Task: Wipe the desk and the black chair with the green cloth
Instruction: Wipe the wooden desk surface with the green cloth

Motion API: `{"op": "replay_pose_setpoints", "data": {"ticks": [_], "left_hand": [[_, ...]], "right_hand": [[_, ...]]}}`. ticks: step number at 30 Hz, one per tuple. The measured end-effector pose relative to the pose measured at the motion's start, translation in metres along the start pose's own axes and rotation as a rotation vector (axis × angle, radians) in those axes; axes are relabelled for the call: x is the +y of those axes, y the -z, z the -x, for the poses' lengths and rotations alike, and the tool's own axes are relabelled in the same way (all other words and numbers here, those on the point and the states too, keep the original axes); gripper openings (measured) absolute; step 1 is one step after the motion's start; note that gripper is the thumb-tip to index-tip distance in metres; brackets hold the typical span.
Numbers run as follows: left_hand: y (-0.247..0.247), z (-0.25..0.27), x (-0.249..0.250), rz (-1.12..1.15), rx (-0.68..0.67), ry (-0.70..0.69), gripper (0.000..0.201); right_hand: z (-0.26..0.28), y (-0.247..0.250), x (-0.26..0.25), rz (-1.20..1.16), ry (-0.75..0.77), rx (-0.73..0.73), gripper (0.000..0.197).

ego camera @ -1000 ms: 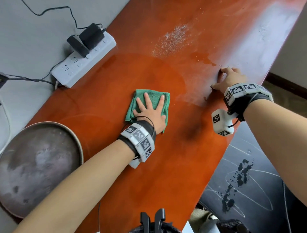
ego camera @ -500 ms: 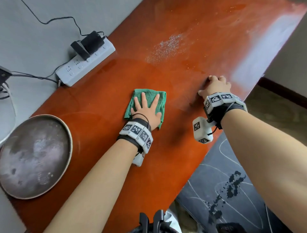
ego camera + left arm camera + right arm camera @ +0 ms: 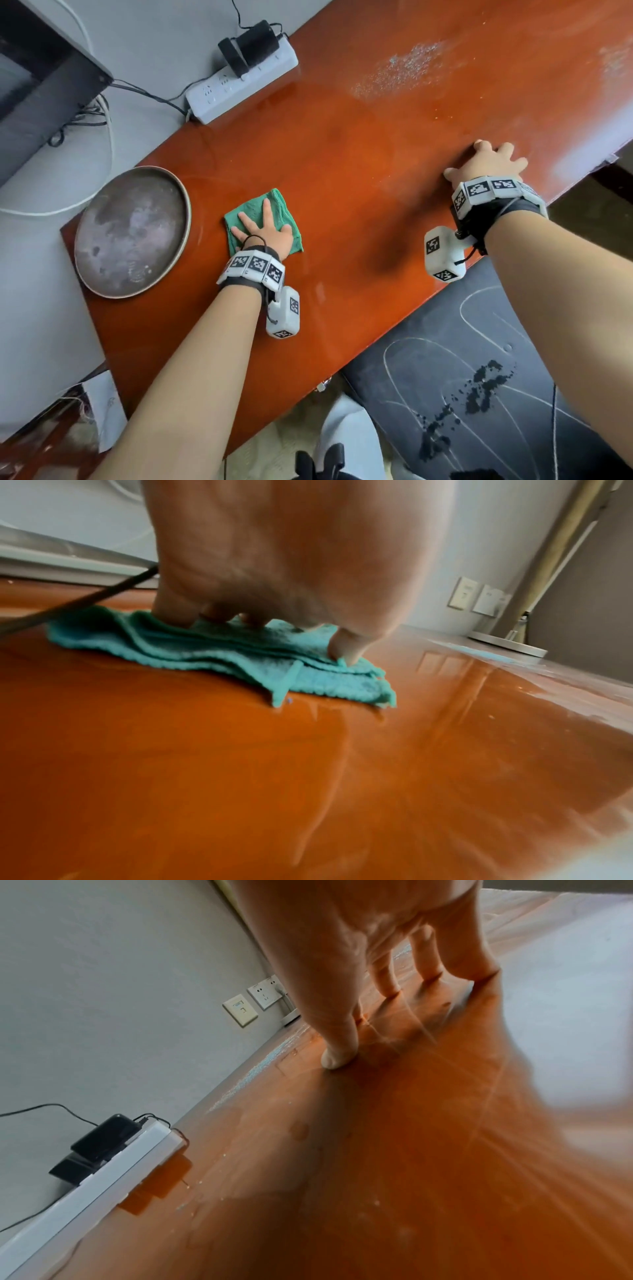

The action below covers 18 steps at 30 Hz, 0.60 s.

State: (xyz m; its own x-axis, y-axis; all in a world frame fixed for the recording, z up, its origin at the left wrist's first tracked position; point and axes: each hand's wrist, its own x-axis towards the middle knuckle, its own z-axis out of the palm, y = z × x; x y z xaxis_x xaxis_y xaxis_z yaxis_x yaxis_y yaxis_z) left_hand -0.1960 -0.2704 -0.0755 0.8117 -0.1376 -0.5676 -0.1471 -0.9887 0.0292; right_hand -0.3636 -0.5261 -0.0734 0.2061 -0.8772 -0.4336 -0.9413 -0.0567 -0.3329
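on the near left part of the desk, just beside the round tray: green cloth folded flat, pinned under the left hand, fingers spread straight across it. further right, close to the front edge: right hand propped on bare wood on its fingertips, gripping nothing. below the desk edge: black chair, marked with pale curved lines and dark specks, not yet touched.

for wiping well: keep the palm flat and the folds together, press evenly, sweep in long overlapping passes toward the pale gritty patch far up the desk, well apart from the cloth. steer wide of the power strip and its plugs at the back edge, since the surface nearby looks wet. lift or shift the tray to reach beneath. likely still early in the task, with the chair left for later.

from the left wrist: layered, wavy edges of the cloth and the thumb tip pressing one corner down, none of it plain from the head. from the right wrist: droplets and a thin film beside the power strip, wall sockets beyond, and fingertips touching wood. only from the head: tray, chair and both hands together. grit in the right wrist view perhaps the pale streak along the wall, too blurred to be sure.
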Motion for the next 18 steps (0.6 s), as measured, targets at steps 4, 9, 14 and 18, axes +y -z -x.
{"op": "replay_pose_setpoints", "data": {"ticks": [4, 9, 14, 18], "left_hand": [[0.016, -0.029, 0.009, 0.057, 0.047, 0.111, 0.063], [0.048, -0.074, 0.008, 0.082, 0.075, 0.201, 0.061], [0.071, -0.107, 0.016, 0.105, 0.125, 0.251, 0.062], [0.084, -0.118, 0.045, 0.012, 0.116, 0.215, 0.065]], "right_hand": [[-0.001, 0.0, 0.0, -0.032, -0.03, 0.004, 0.061], [-0.002, 0.0, -0.003, -0.069, -0.064, 0.006, 0.062], [-0.003, 0.0, -0.002, -0.081, -0.089, 0.001, 0.066], [-0.004, -0.003, -0.001, -0.071, -0.095, 0.01, 0.067]]}}
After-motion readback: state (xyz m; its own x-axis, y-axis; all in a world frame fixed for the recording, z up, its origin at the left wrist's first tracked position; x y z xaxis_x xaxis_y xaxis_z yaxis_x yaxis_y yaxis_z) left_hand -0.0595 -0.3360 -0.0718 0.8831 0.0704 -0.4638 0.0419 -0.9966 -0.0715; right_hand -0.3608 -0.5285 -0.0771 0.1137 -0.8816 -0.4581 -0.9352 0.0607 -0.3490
